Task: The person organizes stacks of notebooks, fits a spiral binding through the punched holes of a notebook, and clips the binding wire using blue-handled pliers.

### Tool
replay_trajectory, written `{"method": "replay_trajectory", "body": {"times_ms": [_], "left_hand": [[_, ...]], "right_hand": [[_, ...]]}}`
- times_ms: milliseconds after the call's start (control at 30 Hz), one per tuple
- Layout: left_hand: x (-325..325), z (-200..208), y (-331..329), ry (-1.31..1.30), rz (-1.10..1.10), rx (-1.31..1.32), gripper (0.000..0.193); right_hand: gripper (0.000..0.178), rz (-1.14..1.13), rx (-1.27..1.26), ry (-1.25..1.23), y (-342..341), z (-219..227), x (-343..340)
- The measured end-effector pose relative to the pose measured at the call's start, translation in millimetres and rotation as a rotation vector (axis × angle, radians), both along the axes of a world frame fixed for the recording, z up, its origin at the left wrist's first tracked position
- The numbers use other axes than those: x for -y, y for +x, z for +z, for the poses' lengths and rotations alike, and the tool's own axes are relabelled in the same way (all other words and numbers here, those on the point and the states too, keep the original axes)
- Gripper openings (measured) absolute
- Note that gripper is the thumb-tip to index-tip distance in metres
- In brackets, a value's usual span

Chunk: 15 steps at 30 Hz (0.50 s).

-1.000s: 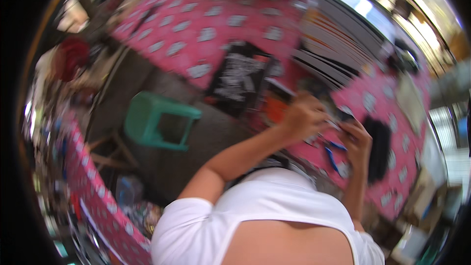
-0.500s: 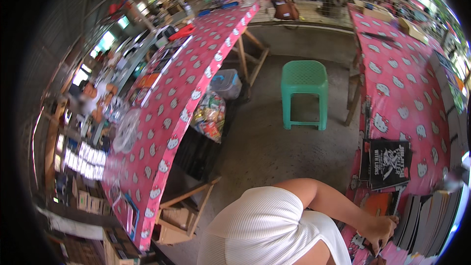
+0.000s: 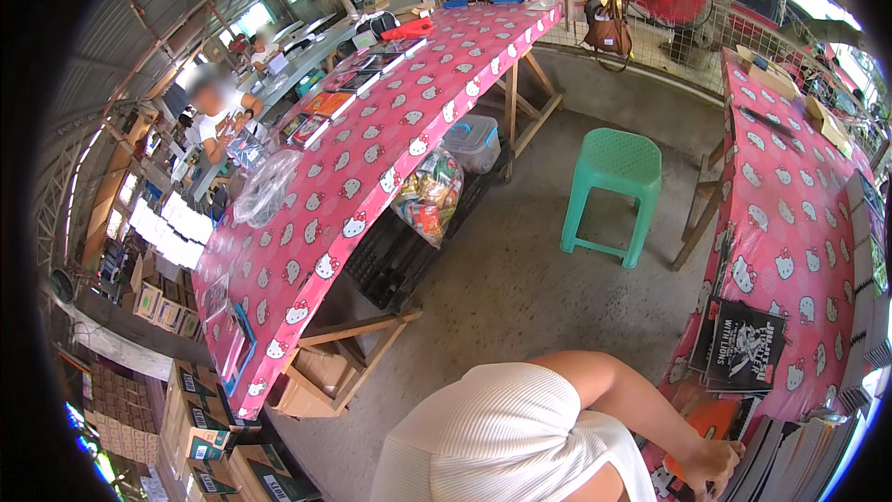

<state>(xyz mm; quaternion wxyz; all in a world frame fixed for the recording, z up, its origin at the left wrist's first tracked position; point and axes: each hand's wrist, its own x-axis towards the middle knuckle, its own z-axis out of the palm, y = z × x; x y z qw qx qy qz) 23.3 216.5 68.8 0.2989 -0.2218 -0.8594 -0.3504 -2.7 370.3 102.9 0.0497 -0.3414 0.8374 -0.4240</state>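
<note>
My left hand (image 3: 711, 467) is low at the right, beside a row of grey-edged books or magazines (image 3: 779, 457) packed on the pink table. Its fingers are curled downward, and whatever lies between them is hidden. Just beside the wrist lies an orange-and-black cover (image 3: 711, 416). Farther up the table, a small pile of black printed booklets (image 3: 743, 346) rests near the edge. A white ribbed sleeve (image 3: 502, 423) covers the shoulder of this arm. My right hand is out of view.
A green plastic stool (image 3: 613, 188) stands on the concrete floor between the right table (image 3: 785, 242) and a long pink-covered table (image 3: 372, 163). Under the long table are a clear bin (image 3: 472, 144) and a bag of packets (image 3: 430, 200). Cartons (image 3: 209, 428) stand at lower left. People sit beyond.
The view has shifted, so the tables and stool appear displaced and sharper. My left hand stays beside the grey-edged row, its fingers still curled.
</note>
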Motion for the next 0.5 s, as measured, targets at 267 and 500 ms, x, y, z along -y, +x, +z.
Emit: {"method": "replay_trajectory", "body": {"times_ms": [267, 500], "left_hand": [[1, 8, 7, 0.049, -0.024, 0.093, 0.028], [-4, -8, -8, -0.007, -0.002, -0.057, 0.03]], "right_hand": [[0.009, -0.043, -0.028, 0.016, 1, -4, -9], [0.009, -0.084, -0.076, 0.049, 4, -4, -13]]}}
